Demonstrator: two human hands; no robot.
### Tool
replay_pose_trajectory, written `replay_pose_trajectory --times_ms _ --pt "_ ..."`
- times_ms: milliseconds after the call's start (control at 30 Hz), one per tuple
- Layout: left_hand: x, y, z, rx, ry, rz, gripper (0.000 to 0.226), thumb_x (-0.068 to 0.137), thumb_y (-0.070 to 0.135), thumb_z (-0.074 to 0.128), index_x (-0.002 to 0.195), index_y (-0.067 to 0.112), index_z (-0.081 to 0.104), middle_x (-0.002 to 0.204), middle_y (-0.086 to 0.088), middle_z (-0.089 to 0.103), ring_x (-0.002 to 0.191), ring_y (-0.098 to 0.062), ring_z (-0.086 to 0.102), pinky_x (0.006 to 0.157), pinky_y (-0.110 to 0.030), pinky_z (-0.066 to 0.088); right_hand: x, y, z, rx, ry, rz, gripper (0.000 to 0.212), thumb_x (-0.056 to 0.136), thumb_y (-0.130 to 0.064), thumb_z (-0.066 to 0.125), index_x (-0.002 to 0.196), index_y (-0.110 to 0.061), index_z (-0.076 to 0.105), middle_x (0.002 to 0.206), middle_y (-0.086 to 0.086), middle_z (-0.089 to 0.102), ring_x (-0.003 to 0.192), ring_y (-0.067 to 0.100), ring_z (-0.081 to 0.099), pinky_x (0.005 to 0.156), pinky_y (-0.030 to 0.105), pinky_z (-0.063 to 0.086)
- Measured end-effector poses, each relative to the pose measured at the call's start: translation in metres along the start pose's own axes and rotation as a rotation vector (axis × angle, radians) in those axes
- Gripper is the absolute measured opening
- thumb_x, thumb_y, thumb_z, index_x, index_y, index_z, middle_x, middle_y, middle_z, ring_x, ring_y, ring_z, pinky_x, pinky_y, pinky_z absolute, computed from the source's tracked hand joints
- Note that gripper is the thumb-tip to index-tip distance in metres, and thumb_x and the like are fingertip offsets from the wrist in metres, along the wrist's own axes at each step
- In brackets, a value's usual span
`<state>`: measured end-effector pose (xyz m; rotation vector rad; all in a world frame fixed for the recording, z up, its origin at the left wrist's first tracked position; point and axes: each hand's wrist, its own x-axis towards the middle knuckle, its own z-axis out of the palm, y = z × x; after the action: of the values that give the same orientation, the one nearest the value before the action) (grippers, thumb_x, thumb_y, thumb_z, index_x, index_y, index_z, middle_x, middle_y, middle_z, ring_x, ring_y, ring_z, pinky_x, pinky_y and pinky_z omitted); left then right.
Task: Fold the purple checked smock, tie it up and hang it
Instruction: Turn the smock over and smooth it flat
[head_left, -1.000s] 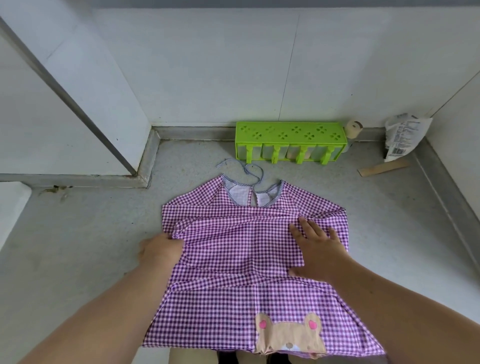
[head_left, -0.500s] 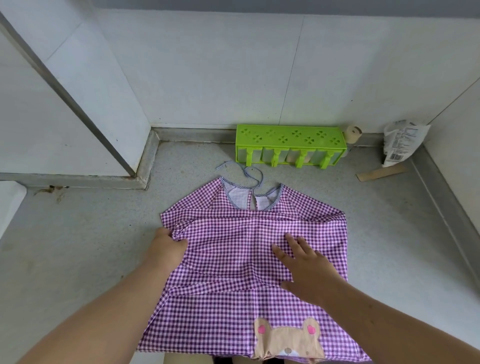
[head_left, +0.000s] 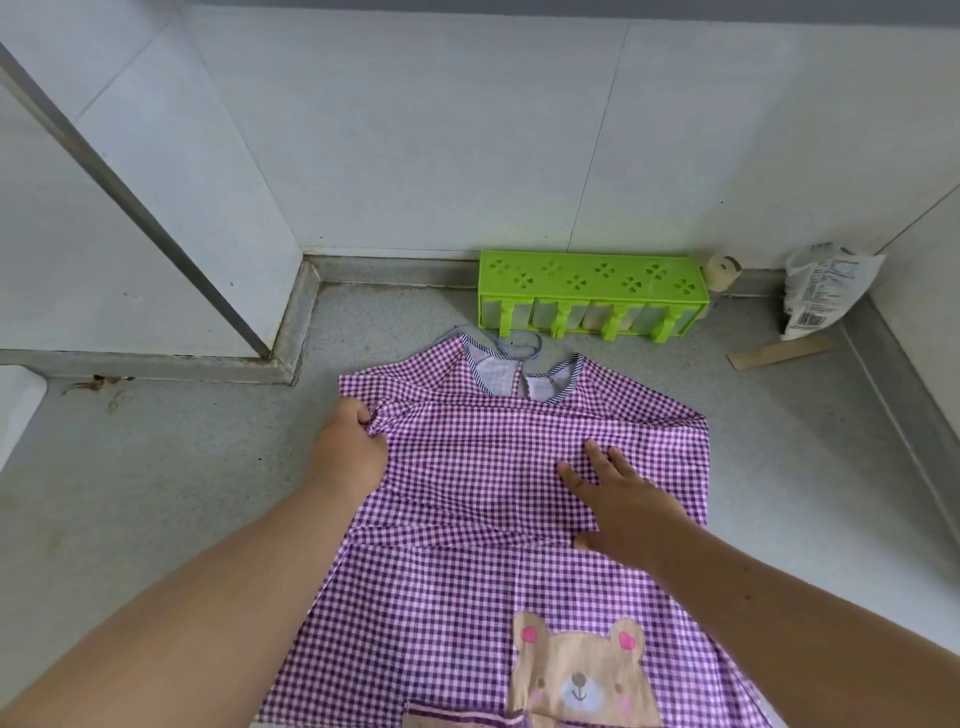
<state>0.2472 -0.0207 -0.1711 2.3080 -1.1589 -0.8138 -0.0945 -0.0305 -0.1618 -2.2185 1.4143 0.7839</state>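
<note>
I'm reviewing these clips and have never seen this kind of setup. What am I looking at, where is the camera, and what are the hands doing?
There is no machine here: a person wears one wide-angle camera on the head, looking down at their own bare arms. A purple checked smock with a bear patch lies spread on a grey floor, neck ties toward the wall. The left hand pinches the cloth at its left edge; the right hand rests flat on it, fingers spread. Behind stand a green plastic rack, a crumpled bag and a wooden strip.
</note>
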Motion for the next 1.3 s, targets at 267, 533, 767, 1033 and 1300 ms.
replay_pose_trajectory --times_ms 267,533,767,1033,1300 --pt "-0.011 -0.013 -0.001 0.411 0.041 0.064 0.050 0.089 0.029 0.074 0.130 0.033 0.047 0.135 -0.005 0.042 0.119 -0.027 0.049 0.097 -0.045 0.052 0.008 0.002 -0.003 -0.049 0.000 -0.017 0.101 0.095 -0.064 0.059 0.162 -0.042 -0.014 0.169 0.006 -0.028 0.159 0.035 -0.013 0.121 0.058 0.032" --pt "-0.018 -0.021 0.007 0.602 -0.164 0.164 0.066 0.089 0.045 0.074 0.148 0.038 0.047 0.155 -0.001 0.033 0.136 -0.025 0.043 0.112 -0.045 0.047 -0.004 -0.012 0.004 -0.128 0.142 -0.161 0.075 0.101 -0.043 0.058 0.164 -0.031 0.019 0.173 0.003 0.003 0.157 0.028 0.018 0.118 0.051 0.036" --pt "-0.027 -0.025 -0.007 0.859 -0.239 0.704 0.055 0.097 0.041 0.062 0.150 0.036 0.048 0.141 0.008 0.047 0.127 -0.017 0.045 0.111 -0.039 0.044 -0.009 -0.009 0.010 -0.229 0.135 -0.284 0.071 0.101 -0.014 0.057 0.162 -0.035 0.026 0.172 0.008 0.012 0.156 0.033 0.020 0.108 0.051 0.048" --pt "-0.030 -0.021 -0.013 0.935 -0.428 0.528 0.062 0.096 0.070 0.048 0.147 0.035 0.045 0.143 0.006 0.046 0.128 -0.017 0.049 0.108 -0.039 0.048 -0.017 0.000 0.006 0.075 0.147 -0.106 0.042 0.107 -0.049 0.039 0.149 -0.051 0.046 0.171 -0.013 0.018 0.157 0.020 0.019 0.125 0.048 0.024" --pt "-0.020 -0.037 -0.006 0.554 -0.214 0.051 0.032 0.100 0.052 0.060 0.119 0.033 0.077 0.157 0.000 0.039 0.140 -0.023 0.043 0.117 -0.042 0.042 -0.027 0.048 0.018 0.417 0.326 0.525 0.016 0.096 -0.037 0.066 0.108 -0.045 0.072 0.164 0.003 0.032 0.147 0.034 0.034 0.116 0.054 0.041"
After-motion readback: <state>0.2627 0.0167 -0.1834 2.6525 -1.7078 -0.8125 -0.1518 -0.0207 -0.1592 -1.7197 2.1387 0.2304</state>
